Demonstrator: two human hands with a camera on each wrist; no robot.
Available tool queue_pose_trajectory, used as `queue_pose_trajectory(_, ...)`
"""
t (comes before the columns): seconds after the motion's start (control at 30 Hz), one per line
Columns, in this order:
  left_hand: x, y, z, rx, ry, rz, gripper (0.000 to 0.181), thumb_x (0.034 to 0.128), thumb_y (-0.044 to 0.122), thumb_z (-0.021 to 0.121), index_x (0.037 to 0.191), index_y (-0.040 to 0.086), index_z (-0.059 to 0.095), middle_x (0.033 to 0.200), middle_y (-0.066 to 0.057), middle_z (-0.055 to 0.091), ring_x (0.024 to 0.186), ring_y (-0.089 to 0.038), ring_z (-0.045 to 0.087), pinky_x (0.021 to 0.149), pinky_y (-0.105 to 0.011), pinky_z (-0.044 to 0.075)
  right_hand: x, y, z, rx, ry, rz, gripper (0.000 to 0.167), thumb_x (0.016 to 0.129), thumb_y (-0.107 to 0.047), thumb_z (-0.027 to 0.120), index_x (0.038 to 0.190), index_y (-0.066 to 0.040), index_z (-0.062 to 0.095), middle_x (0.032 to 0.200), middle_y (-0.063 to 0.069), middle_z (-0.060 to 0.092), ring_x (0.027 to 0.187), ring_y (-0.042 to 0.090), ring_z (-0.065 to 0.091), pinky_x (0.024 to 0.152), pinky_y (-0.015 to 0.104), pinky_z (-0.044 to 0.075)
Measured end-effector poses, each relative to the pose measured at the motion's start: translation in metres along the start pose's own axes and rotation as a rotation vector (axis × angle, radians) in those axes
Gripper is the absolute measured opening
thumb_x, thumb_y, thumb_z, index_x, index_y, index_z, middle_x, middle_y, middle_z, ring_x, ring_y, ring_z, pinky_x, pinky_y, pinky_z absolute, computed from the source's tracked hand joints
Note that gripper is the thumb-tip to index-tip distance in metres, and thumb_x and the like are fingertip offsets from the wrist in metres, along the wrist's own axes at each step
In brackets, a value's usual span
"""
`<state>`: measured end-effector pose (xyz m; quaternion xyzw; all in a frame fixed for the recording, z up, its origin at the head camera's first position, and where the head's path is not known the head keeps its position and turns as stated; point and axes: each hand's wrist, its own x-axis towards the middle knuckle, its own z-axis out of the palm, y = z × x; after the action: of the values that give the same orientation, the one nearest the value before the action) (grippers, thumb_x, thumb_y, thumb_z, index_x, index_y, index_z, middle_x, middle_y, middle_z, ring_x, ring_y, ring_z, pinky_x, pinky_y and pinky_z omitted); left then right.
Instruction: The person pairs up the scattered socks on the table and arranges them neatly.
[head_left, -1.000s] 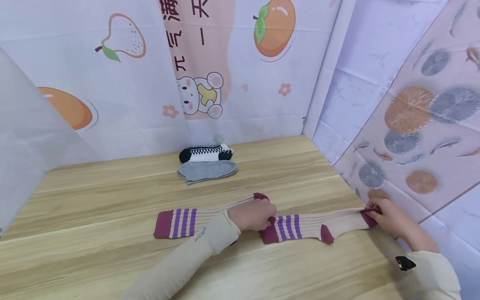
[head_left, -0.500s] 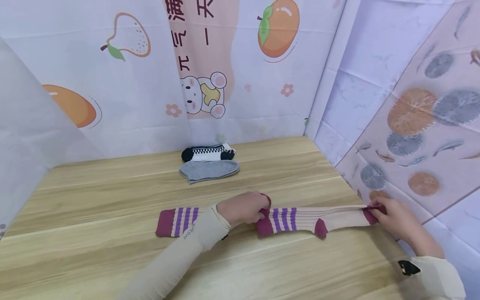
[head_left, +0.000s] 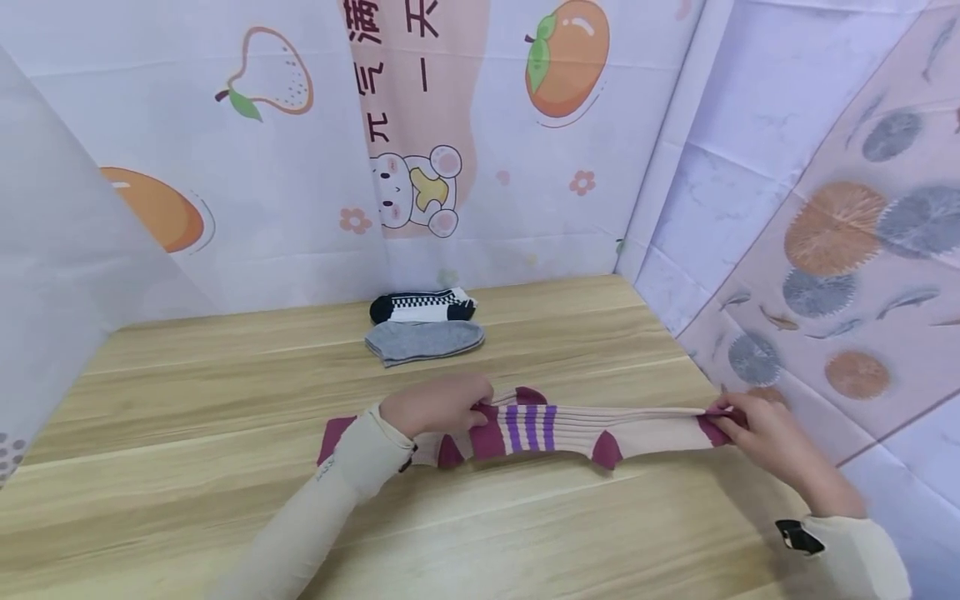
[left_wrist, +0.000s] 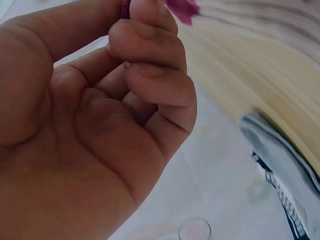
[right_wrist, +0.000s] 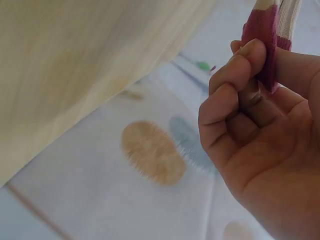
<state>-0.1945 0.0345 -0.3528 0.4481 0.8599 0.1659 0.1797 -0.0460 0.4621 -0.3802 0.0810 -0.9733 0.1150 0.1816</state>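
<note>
A long cream sock with purple stripes and maroon cuff, heel and toe stretches sideways between both hands. My left hand pinches its maroon cuff; in the left wrist view the fingers are curled, with a bit of maroon at the tips. At the other end my right hand pinches the maroon toe, clearly seen between thumb and fingers in the right wrist view. Beneath the held sock and left forearm lies a matching sock, partly covered, its maroon cuff, heel and toe showing.
Behind the hands, a folded pair of grey socks lies in front of black-and-white checked socks. The wooden table meets a printed cloth at the back and a patterned cloth on the right.
Both hands have shifted left with the held sock, the left hand farther. The sock's cuff now overlaps the other striped sock, covering more of it.
</note>
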Motion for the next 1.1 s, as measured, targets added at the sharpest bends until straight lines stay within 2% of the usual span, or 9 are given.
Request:
queue_pose_trajectory(0.13, -0.019, -0.013, -0.005, -0.002, 0.024, -0.007, 0.015, 0.0938, 0.013, 0.069, 0.08, 0.013, 0.063, 0.073, 0.005, 0.053, 0.066, -0.008, 0.047, 0.061, -0.025, 0.043, 0.011, -0.015, 0.003, 0.061, -0.045, 0.004, 0.02, 0.08, 0.003, 0.075, 0.085, -0.015, 0.068, 0.074, -0.009, 0.064, 0.064, 0.0, 0.048, 0.056, 0.027, 0.04)
queue_pose_trajectory(0.27, -0.038, -0.023, -0.01, -0.025, 0.031, -0.006, 0.018, 0.0926, 0.01, 0.07, 0.076, 0.011, 0.064, 0.07, 0.004, 0.052, 0.064, -0.008, 0.047, 0.059, -0.025, 0.043, 0.02, -0.028, 0.005, 0.115, -0.081, 0.002, 0.022, 0.081, 0.005, 0.073, 0.087, -0.015, 0.068, 0.076, -0.008, 0.064, 0.064, -0.001, 0.045, 0.056, 0.026, 0.039)
queue_pose_trajectory(0.5, -0.07, -0.042, -0.012, -0.025, 0.052, -0.08, 0.018, 0.093, 0.01, 0.069, 0.077, 0.013, 0.064, 0.069, 0.005, 0.052, 0.065, -0.009, 0.047, 0.061, -0.026, 0.044, 0.04, -0.048, 0.013, 0.113, -0.119, -0.042, 0.022, 0.083, 0.002, 0.073, 0.088, -0.019, 0.069, 0.078, -0.013, 0.066, 0.066, -0.002, 0.048, 0.062, 0.03, 0.041)
queue_pose_trajectory(0.67, -0.092, -0.051, -0.015, -0.046, 0.062, -0.118, 0.018, 0.0935, 0.009, 0.069, 0.077, 0.013, 0.063, 0.072, 0.004, 0.053, 0.068, -0.01, 0.048, 0.063, -0.027, 0.045, 0.053, -0.062, 0.022, 0.193, -0.172, -0.07, 0.02, 0.084, 0.004, 0.071, 0.09, -0.015, 0.068, 0.08, -0.009, 0.067, 0.066, -0.002, 0.05, 0.059, 0.026, 0.045)
queue_pose_trajectory(0.87, -0.117, -0.062, -0.02, -0.065, 0.076, -0.162, 0.02, 0.0933, 0.01, 0.069, 0.075, 0.013, 0.061, 0.07, 0.005, 0.051, 0.067, -0.01, 0.047, 0.062, -0.025, 0.043, 0.066, -0.078, 0.033, 0.24, -0.204, -0.111, 0.016, 0.086, 0.004, 0.071, 0.09, -0.012, 0.069, 0.083, -0.001, 0.07, 0.072, 0.001, 0.057, 0.063, 0.028, 0.05)
queue_pose_trajectory(1.1, -0.147, -0.073, -0.027, -0.121, 0.085, -0.207, 0.023, 0.0926, 0.007, 0.069, 0.072, 0.012, 0.058, 0.069, 0.004, 0.049, 0.064, -0.009, 0.046, 0.057, -0.024, 0.042, 0.079, -0.1, 0.044, 0.261, -0.242, -0.151, 0.017, 0.085, 0.007, 0.069, 0.09, -0.01, 0.068, 0.082, -0.005, 0.067, 0.07, 0.002, 0.053, 0.062, 0.026, 0.049)
